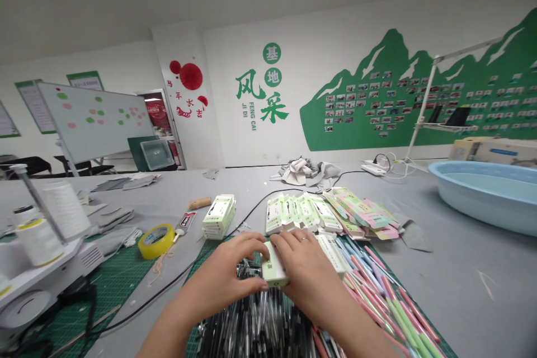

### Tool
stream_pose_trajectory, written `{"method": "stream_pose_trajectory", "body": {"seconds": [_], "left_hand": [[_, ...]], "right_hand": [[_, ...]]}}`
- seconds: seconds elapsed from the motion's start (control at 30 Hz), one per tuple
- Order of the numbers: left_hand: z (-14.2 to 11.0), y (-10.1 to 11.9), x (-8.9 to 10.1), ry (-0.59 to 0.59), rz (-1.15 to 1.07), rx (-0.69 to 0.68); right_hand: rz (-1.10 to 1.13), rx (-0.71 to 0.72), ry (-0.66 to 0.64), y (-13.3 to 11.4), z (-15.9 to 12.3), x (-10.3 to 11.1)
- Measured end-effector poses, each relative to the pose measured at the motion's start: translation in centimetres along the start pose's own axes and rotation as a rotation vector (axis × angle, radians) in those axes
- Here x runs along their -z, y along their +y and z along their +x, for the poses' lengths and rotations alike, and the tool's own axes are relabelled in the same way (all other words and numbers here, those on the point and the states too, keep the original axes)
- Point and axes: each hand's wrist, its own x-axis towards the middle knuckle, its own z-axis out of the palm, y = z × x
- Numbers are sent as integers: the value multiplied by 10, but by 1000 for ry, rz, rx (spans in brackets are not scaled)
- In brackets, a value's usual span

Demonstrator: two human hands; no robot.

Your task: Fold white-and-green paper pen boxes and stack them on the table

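A small light-green and white carton [273, 269] is between my two hands, above a heap of black and clear pens [255, 324]. My right hand [306, 263] is wrapped over its top and right side. From the left, my left hand [230, 268] curves round it, with fingertips at its upper left edge and the thumb at its lower corner. More pale green cartons [297, 211] lie in a row just beyond my hands. Pink, green and blue pens [390, 302] lie to the right of the heap. Part of the carton is hidden under my right fingers.
A stack of cartons [218, 217] stands left of centre, near yellow tape [156, 241]. A black cable [168, 286] crosses the grey table. White sewing machine [42, 279] at left, blue basin [482, 196] at right. Flattened cartons [364, 212] and cloth scraps [308, 170] lie behind.
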Motion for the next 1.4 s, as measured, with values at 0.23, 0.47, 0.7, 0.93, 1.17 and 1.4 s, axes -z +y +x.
{"method": "stream_pose_trajectory", "body": {"seconds": [0.23,0.47,0.7,0.93,1.17,1.4], "left_hand": [[12,-16,-23,52,114,-11],[55,-96,-14,363,570,450],[95,-122,-53,350,850,575],[117,-136,-66,200,867,688],[174,-136,-88,138,631,652],[219,-156,-117,127,392,766]], "right_hand": [[-105,-17,-13,4,1,-8],[-160,-191,190,30,-3,6],[-98,-325,458,62,-13,30],[-11,-386,532,76,-21,47],[157,-475,522,72,-19,57],[183,-452,521,72,-18,56]]}}
